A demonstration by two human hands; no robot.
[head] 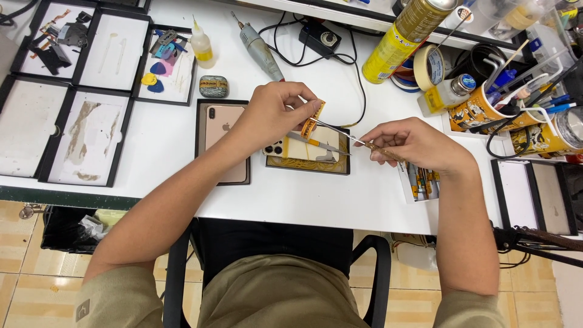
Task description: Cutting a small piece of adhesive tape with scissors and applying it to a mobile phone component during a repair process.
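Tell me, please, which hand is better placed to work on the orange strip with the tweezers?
The right hand: it grips the tweezers, whose tips reach the orange strip. The left hand pinches that strip above the opened phone.

A yellow spray can (398, 37) is lying tilted at the back of the white table (158, 140), beside a tape roll (429, 65), while a small glue bottle (202, 45), coloured picks (156, 71) and black trays (73, 115) are sitting toward the left.

l hand (276, 112) fingers pinched, r hand (413, 143) fingers curled shut, both forearms raised
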